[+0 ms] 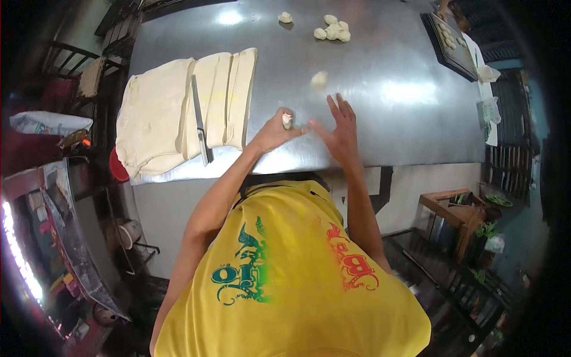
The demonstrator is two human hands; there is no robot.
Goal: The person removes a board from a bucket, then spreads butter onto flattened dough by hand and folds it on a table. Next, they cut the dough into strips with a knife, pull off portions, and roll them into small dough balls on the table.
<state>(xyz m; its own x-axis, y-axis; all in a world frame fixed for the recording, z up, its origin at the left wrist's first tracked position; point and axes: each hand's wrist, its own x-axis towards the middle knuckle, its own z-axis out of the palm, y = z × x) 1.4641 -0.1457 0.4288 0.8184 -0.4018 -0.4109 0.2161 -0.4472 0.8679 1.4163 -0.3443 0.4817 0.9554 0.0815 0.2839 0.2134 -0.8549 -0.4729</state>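
Note:
My left hand [277,133] is closed around a small piece of dough [287,121], which shows between the thumb and fingers near the table's front edge. To its right, my right hand [341,131] has its fingers spread and holds nothing. A blurred dough piece [319,80] is just beyond the right fingertips. Left of my hands lies a thick dough sheet [154,110], its right side cut into long dough strips [220,89]. A long knife [198,113] rests on the dough, its handle toward me.
The metal table [386,125] carries a cluster of dough pieces [333,30] and a lone dough piece [285,18] at the far side. A dark tray [446,50] of dough pieces stands far right, near another person's hand [443,9]. A red container [119,165] sits below the left edge.

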